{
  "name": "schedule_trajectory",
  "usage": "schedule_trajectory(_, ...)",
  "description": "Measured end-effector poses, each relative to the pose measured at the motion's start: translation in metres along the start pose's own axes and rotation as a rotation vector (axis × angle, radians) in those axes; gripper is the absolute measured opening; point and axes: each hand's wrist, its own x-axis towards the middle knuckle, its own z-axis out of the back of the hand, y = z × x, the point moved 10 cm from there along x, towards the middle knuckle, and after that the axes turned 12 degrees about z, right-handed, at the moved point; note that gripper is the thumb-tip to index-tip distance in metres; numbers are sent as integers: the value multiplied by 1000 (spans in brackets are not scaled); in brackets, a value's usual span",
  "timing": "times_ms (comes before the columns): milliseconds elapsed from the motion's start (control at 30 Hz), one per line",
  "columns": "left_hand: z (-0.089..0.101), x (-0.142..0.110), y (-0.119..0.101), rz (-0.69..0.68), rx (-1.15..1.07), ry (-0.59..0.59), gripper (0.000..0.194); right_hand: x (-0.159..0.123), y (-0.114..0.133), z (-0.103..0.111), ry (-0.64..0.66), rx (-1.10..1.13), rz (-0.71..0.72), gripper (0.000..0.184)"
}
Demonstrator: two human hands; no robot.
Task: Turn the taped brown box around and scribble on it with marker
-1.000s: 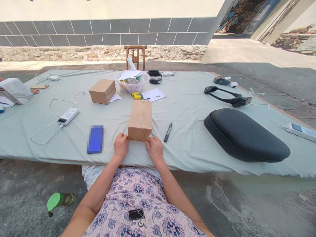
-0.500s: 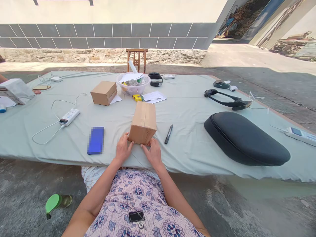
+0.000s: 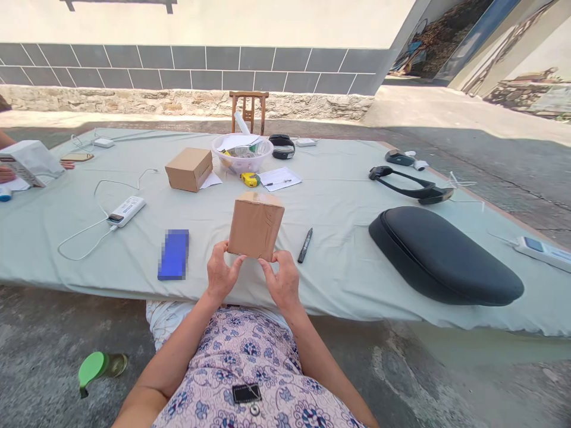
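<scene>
A brown cardboard box [image 3: 256,227] is in front of me, its near side tilted up to face me. My left hand [image 3: 224,272] grips its lower left corner, thumb along the bottom edge and fingers underneath. At the lower right corner my right hand [image 3: 282,277] holds it the same way. Whether the box still touches the cloth at its far end is hidden. A black marker [image 3: 305,245] lies on the cloth to the right of the box. Off to the left is a blue, pixelated flat rectangle [image 3: 173,254].
Behind the box are a second cardboard box [image 3: 189,169], a pink basin [image 3: 243,163], a yellow tape measure [image 3: 250,179] and paper with a pen [image 3: 285,183]. A black padded case [image 3: 446,255] lies right. White power banks with cables sit around; another person's hand [image 3: 68,166] shows far left.
The box has been tipped back, so its near face now shows more and its taped top shows less. Both hands have stayed at its lower corners, with the fingers curling further beneath.
</scene>
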Motion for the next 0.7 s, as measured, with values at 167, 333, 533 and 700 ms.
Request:
schedule_trajectory(167, -1, 3, 4, 62, -107, 56, 39, 6, 20, 2, 80, -3, 70, 23)
schedule_trajectory(333, -4, 6, 14, 223, -29, 125, 86, -1, 42, -15, 183, 17, 112, 22)
schedule_trajectory(533, -2, 11, 19, 336, 79, 226, 113, -13, 47, -37, 242, 79, 99, 18)
schedule_trajectory(700, -8, 11, 30, 363, 71, 322, 129, -18, 41, -47, 316, 121, 67, 16)
